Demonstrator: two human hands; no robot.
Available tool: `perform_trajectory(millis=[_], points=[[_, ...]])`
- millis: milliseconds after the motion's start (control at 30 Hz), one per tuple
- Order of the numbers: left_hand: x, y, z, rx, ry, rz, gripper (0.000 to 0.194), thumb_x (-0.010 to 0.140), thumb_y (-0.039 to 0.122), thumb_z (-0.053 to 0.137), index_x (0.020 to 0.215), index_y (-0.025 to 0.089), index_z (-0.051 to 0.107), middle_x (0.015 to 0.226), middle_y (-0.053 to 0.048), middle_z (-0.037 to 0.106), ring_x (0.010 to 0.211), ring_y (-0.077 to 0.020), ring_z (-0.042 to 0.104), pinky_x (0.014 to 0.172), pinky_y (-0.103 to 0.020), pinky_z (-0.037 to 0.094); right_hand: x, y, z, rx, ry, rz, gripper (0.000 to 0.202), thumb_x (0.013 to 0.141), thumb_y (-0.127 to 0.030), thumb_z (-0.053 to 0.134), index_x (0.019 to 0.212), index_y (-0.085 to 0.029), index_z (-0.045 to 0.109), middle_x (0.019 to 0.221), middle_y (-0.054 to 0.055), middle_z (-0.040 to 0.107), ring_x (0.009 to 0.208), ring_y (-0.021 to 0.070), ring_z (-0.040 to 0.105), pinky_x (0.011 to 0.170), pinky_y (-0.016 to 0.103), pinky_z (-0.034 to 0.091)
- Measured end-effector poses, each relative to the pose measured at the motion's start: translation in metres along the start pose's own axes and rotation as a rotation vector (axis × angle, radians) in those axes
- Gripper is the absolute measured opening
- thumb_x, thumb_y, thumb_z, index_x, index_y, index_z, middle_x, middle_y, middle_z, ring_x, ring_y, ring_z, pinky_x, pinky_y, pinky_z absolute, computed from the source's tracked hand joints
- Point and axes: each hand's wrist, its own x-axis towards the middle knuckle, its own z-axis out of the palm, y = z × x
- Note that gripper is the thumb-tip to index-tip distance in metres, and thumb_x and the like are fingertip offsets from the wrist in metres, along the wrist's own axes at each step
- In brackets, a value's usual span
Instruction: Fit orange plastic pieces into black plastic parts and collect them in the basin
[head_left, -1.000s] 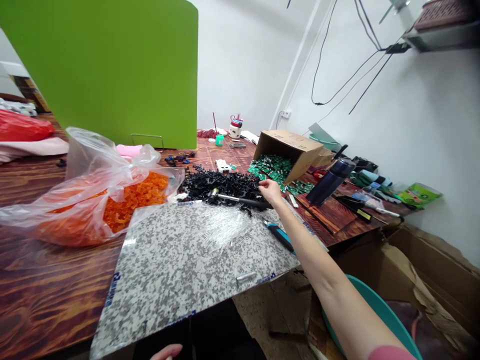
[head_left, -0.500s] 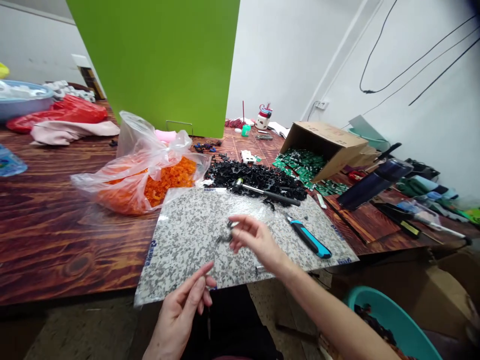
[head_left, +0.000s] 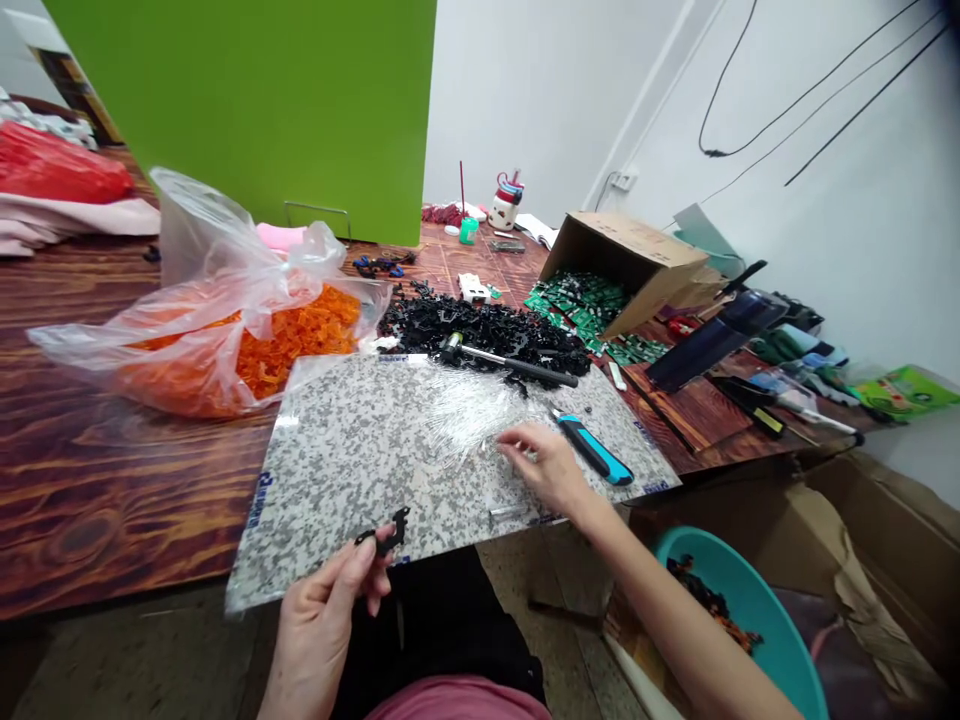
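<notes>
My left hand (head_left: 337,590) pinches a small black plastic part (head_left: 390,535) between thumb and fingers, just above the front edge of the speckled board (head_left: 337,440). My right hand (head_left: 547,465) is over the board with thumb and index finger close together, at the edge of a spread of thin shiny pins (head_left: 469,410). Whatever is between its fingertips is too small to make out. A hammer (head_left: 517,368) with a dark handle rests on a heap of similar black parts (head_left: 480,325). Right of my right hand lies a blue-and-black utility knife (head_left: 596,450).
A clear bag of orange parts (head_left: 300,335) sits left of the board. Behind stand a green panel (head_left: 262,110) and a tipped cardboard box (head_left: 637,240) spilling green pieces (head_left: 577,300). A dark bottle (head_left: 712,335) lies at right. Below the table edge is a teal basin (head_left: 795,640).
The view has swung to the right. A blurred black part was near my right fingertips; now my left hand holds a black part, and my right hand has moved right to the pins.
</notes>
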Motion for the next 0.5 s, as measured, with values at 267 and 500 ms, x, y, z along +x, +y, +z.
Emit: perform_trajectory(millis=[267,500], points=[[-0.001,0.002,0.006,-0.008,-0.018,0.04,0.036,0.075,0.045,0.068,0.091,0.014,0.075,0.061,-0.001,0.064,0.057,-0.012,0.051,0.053,-0.021,0.042,0.011,0.047,-0.02,-0.202,-0.119,-0.025,0.01,0.086,-0.022,0.058,0.079,-0.02,0.065,0.081,0.004,0.062,0.081,0.0182,0.056,0.075,0.029,0.041],[-0.005,0.007,0.017,0.055,-0.032,0.106,0.032,0.083,0.04,0.06,0.092,0.013,0.074,0.06,0.0,0.06,0.057,-0.0111,0.049,0.056,-0.023,0.04,-0.003,0.015,-0.022,-0.13,-0.085,-0.031,0.015,0.091,-0.025,0.048,0.08,-0.018,0.055,0.072,0.003,0.057,0.065,0.0157,0.051,0.062,0.027,0.04]])
